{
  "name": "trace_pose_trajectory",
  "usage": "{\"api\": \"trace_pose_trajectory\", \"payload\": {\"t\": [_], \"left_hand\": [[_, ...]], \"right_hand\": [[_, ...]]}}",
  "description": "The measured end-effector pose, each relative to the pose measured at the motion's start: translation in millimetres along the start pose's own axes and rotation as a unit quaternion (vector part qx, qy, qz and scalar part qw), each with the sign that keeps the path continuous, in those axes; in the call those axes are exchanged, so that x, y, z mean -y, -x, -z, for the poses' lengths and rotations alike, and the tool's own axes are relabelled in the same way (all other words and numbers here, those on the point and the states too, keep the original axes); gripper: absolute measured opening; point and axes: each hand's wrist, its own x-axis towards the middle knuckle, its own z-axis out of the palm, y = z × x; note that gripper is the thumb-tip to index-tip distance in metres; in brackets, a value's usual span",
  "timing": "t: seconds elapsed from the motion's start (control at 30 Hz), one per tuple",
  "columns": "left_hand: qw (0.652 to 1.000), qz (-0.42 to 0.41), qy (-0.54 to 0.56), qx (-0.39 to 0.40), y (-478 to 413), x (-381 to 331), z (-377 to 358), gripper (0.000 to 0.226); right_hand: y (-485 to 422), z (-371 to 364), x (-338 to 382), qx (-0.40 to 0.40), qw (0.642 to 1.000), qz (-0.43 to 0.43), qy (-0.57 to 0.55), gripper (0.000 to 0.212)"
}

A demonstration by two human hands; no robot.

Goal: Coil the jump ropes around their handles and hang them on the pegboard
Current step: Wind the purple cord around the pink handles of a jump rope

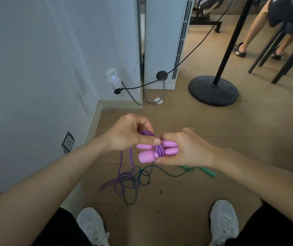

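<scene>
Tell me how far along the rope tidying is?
Done: a few turns of the purple rope already circle the pink handles. In hand: the right hand grips the handles while the left hand pinches the rope. Left: much of that rope lies loose on the floor, tangled with the untouched green rope; nothing is hung, and no pegboard shows.

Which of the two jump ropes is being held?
The purple rope with pink plastic handles, a few turns wrapped round them; the dark green rope with green handles lies loose on the floor.
</scene>
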Motion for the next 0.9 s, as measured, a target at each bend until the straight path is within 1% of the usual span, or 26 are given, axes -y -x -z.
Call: {"api": "trace_pose_trajectory", "payload": {"t": [0.07, 0.13, 0.2, 0.27, 0.33, 0.43, 0.5, 0.53, 0.57, 0.63, 0.67, 0.7, 0.73, 0.8, 0.83, 0.9], "left_hand": [[0.999, 0.013, 0.029, 0.040, 0.4, -1.1, 9.2, 0.022], [0.996, 0.026, 0.057, 0.061, 0.7, -0.1, 18.3, 0.020], [0.996, 0.036, 0.060, 0.052, 0.5, 5.8, 26.4, 0.022], [0.997, 0.046, 0.053, 0.042, 1.0, 15.0, 33.4, 0.024], [0.996, 0.057, 0.048, 0.044, 2.8, 25.0, 38.4, 0.023], [0.996, 0.065, 0.051, 0.040, 6.3, 38.9, 44.4, 0.021], [0.995, 0.070, 0.067, 0.031, 6.6, 47.4, 46.2, 0.018], [0.993, 0.073, 0.085, 0.021, 6.7, 50.7, 45.6, 0.017], [0.991, 0.078, 0.107, 0.007, 6.6, 52.4, 43.9, 0.017], [0.986, 0.089, 0.143, -0.016, 5.4, 52.3, 37.0, 0.019], [0.984, 0.091, 0.152, -0.025, 4.3, 50.5, 31.9, 0.014], [0.983, 0.092, 0.153, -0.031, 3.3, 49.5, 26.0, 0.008], [0.984, 0.095, 0.149, -0.036, 2.6, 49.0, 19.5, 0.003], [0.989, 0.090, 0.110, -0.051, 2.3, 49.7, 5.1, 0.007], [0.994, 0.074, 0.066, -0.053, 3.4, 49.5, -2.5, 0.008], [0.998, 0.032, -0.034, -0.046, 8.4, 41.1, -17.3, 0.010]], "right_hand": [[-0.5, 7.7, -0.9, 0.038, 0.998, -0.013, -0.047, 0.034], [-1.1, 16.9, -4.2, 0.085, 0.990, -0.024, -0.109, 0.027], [-0.4, 25.8, -7.6, 0.108, 0.980, -0.035, -0.163, 0.025], [2.1, 33.1, -11.8, 0.109, 0.969, -0.046, -0.216, 0.024], [3.9, 37.8, -16.1, 0.097, 0.964, -0.050, -0.243, 0.028], [4.1, 41.1, -20.4, 0.074, 0.963, -0.051, -0.252, 0.040], [3.2, 41.7, -24.0, 0.052, 0.951, -0.079, -0.294, 0.051], [3.2, 42.0, -26.6, 0.036, 0.937, -0.104, -0.332, 0.054], [3.1, 42.5, -28.7, 0.023, 0.917, -0.131, -0.375, 0.050], [1.9, 42.8, -28.8, -0.009, 0.874, -0.170, -0.455, 0.023], [0.8, 43.4, -28.1, -0.028, 0.855, -0.184, -0.485, 0.011], [-0.9, 43.6, -28.6, -0.050, 0.837, -0.197, -0.508, 0.009], [-2.3, 44.3, -28.3, -0.069, 0.820, -0.213, -0.527, 0.013], [-5.5, 44.5, -28.5, -0.096, 0.790, -0.240, -0.557, 0.013], [-6.8, 43.6, -29.0, -0.108, 0.780, -0.248, -0.564, 0.014], [-10.5, 41.5, -31.7, -0.135, 0.771, -0.267, -0.562, 0.023]]}}
